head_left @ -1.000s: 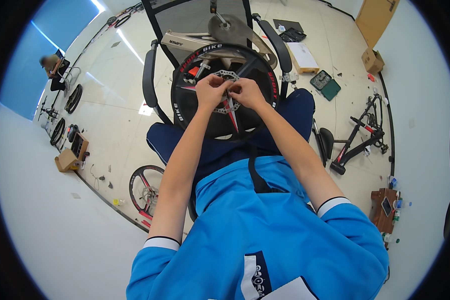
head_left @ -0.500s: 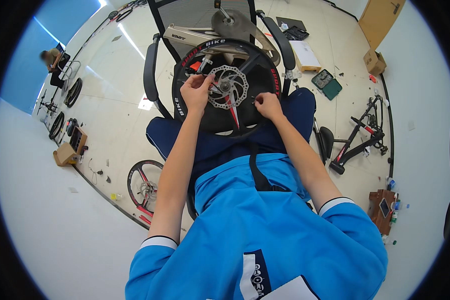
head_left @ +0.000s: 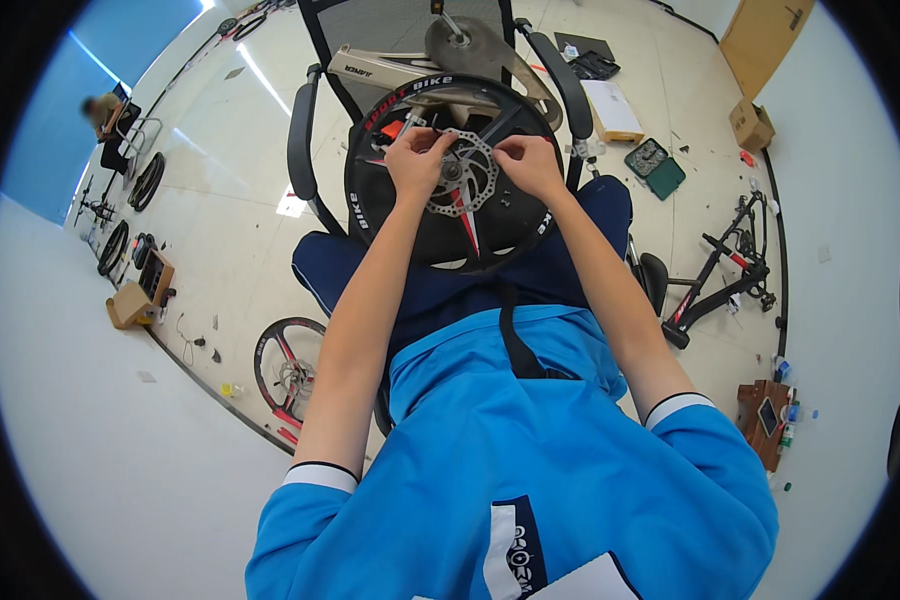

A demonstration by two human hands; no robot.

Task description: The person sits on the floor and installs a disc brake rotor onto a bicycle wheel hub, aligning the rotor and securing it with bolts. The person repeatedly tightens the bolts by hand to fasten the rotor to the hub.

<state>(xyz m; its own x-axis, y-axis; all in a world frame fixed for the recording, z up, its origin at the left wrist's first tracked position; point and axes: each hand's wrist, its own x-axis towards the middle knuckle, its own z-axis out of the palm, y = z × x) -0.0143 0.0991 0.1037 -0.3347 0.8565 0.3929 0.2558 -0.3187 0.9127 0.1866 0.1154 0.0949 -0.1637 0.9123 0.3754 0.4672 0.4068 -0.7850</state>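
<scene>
A silvery brake rotor [head_left: 482,190] with cut-out slots lies over the hub of a bicycle wheel [head_left: 354,180], which has a black rim with red and white lettering. My left hand [head_left: 416,163] is closed at the rotor's upper left edge, thumb and forefinger pinched on it. On the opposite side my right hand [head_left: 532,168] pinches the rotor's right edge. Whether a small part is also between the fingers of either hand is hidden. Small screws [head_left: 505,200] lie on the black surface below my right hand. The wheel rests on a chair seat against my knees.
Chair armrests [head_left: 303,140] flank the wheel. Behind it lies a light-coloured frame part [head_left: 370,68]. A green tool case [head_left: 655,168], a black bike frame [head_left: 720,265] and another wheel [head_left: 288,370] are on the floor. A person [head_left: 105,118] sits far left.
My right hand has moved up and left from beside the screws to the rotor's right edge. My left hand has shifted slightly right and up along the rotor.
</scene>
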